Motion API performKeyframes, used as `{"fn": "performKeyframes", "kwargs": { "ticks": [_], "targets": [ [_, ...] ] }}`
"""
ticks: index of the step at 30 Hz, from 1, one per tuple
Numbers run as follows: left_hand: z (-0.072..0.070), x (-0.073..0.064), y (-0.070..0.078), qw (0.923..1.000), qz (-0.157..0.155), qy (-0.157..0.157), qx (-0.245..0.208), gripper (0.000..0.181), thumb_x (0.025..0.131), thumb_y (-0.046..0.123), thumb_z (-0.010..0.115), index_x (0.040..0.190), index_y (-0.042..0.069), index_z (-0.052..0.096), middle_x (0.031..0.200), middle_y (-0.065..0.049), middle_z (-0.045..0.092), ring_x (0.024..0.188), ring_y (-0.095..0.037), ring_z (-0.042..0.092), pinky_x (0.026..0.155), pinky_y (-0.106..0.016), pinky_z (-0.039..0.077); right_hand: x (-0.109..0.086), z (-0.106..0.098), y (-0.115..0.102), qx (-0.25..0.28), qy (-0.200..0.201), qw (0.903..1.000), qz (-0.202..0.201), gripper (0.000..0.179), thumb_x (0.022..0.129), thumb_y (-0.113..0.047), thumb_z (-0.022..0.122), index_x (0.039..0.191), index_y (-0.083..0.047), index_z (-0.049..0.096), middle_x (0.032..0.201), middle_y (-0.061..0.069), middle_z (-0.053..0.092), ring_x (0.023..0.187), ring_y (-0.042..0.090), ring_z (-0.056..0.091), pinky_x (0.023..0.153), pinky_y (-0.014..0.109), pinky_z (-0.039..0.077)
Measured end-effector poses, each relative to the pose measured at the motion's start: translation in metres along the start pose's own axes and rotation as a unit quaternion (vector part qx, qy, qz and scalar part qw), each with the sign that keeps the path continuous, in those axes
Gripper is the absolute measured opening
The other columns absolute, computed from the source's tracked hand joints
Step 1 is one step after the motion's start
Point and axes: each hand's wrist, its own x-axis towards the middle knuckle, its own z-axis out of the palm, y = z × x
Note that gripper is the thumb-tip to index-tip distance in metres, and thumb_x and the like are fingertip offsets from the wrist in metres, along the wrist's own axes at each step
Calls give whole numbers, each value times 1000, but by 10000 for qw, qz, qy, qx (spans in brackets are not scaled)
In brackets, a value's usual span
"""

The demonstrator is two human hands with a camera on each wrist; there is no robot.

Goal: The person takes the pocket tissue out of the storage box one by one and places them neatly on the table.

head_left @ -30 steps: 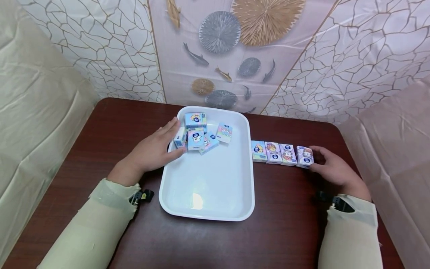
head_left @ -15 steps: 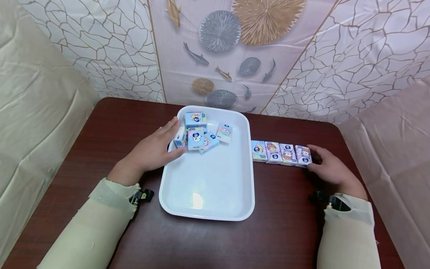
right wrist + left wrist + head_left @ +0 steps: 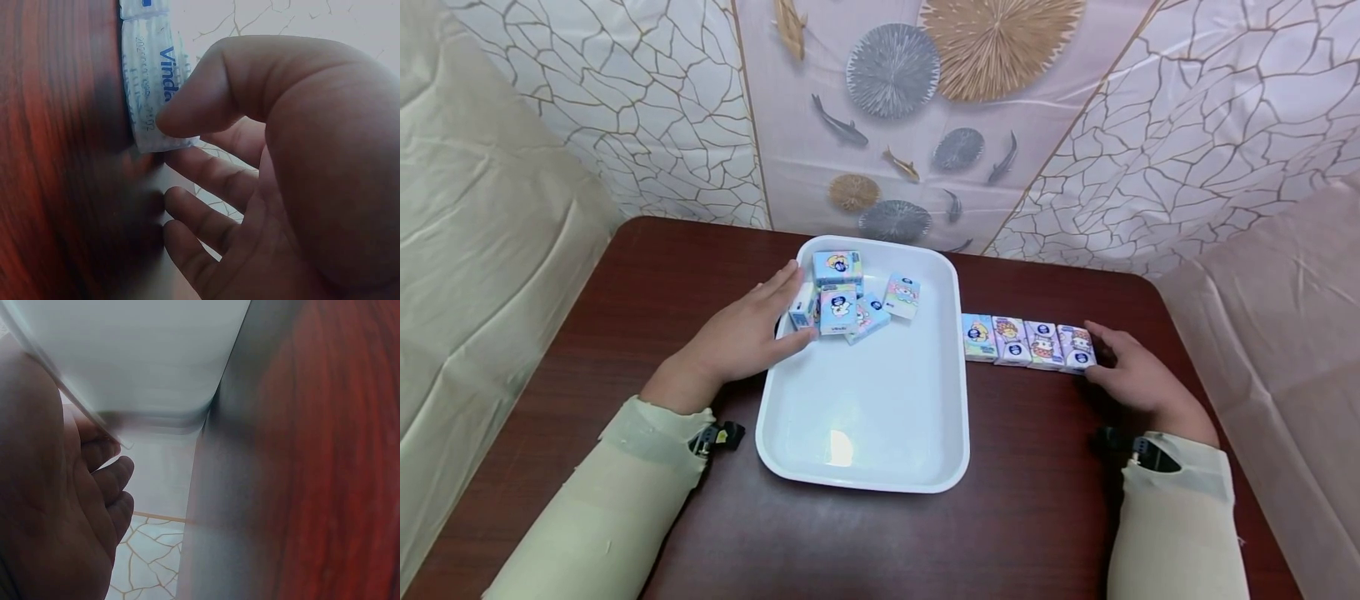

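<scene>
My left hand (image 3: 741, 329) lies on the left rim of a white tray (image 3: 865, 425), fingers stretched along it and the thumb over the edge. In the left wrist view, the lower fingers (image 3: 115, 481) hang loosely curled outside the tray wall. To the right of the tray, several small tissue packs stand side by side in a row. My right hand (image 3: 1138, 371) pinches the rightmost tissue pack (image 3: 1077, 348) between thumb and fingers. In the right wrist view, the thumb presses the lettered end of that tissue pack (image 3: 153, 75); the lower fingers touch nothing.
Several tissue packs (image 3: 838, 310) lie jumbled in the tray's far left part, with one pack (image 3: 902, 297) a little apart. The dark wooden table (image 3: 880, 550) runs back to a patterned cloth wall (image 3: 677, 125). Pale cloth hangs at both sides.
My right hand has slid the rightmost tissue pack a little to the left, closing the gap to the row. My left hand and the tray have stayed in place.
</scene>
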Motion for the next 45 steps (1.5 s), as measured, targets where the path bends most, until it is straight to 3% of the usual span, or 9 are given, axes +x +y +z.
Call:
{"fn": "performKeyframes", "kwargs": {
  "ticks": [10,15,19,22,29,36,45],
  "targets": [
    [0,1,1,10000,26,-14,-27,99,97,79,46,169,32,-3,176,16,-10,165,-30,13,129,-57,24,-2,-4,-2,259,-91,9996,2,83,104,-21,63,169,-6,14,158,35,36,135,51,45,107,69,40],
    [-1,1,0,10000,21,-7,-12,100,96,81,44,169,32,-3,176,17,-10,165,-30,12,129,-57,25,-6,-10,-10,402,128,9988,-229,81,103,-18,66,167,-3,20,155,33,41,132,51,48,104,67,42],
    [-1,1,0,10000,24,-17,3,100,96,81,44,169,32,-3,176,16,-10,165,-29,12,129,-57,24,-10,-16,-22,241,360,9989,-194,83,101,-19,69,168,-8,22,157,32,37,136,52,43,105,71,40],
    [-1,1,1,10000,0,-29,-3,100,96,80,45,169,32,-3,176,16,-10,165,-29,12,129,-57,25,-14,-22,-35,44,489,9986,-194,85,100,-20,71,169,-15,22,162,29,33,142,51,38,108,74,37],
    [-2,0,2,10000,-16,-65,15,99,97,78,47,169,31,-3,176,15,-10,165,-28,11,130,-56,24,-27,-30,-84,-176,751,9947,-684,84,97,-24,76,167,-19,29,164,24,34,145,47,37,109,75,36],
    [-2,-1,2,10000,-22,-51,-12,99,97,77,47,169,30,-2,176,15,-9,165,-29,12,129,-57,25,-37,-23,-128,-334,958,9858,-1340,82,96,-26,78,165,-26,35,163,16,37,140,42,47,106,73,43],
    [-2,0,0,10000,3,-27,-26,99,97,78,46,169,32,-3,176,16,-10,165,-29,12,129,-58,25,-44,-10,-173,-367,1113,9747,-1903,77,94,-29,79,161,-29,42,160,7,45,138,30,50,108,63,49]
  ]
}}
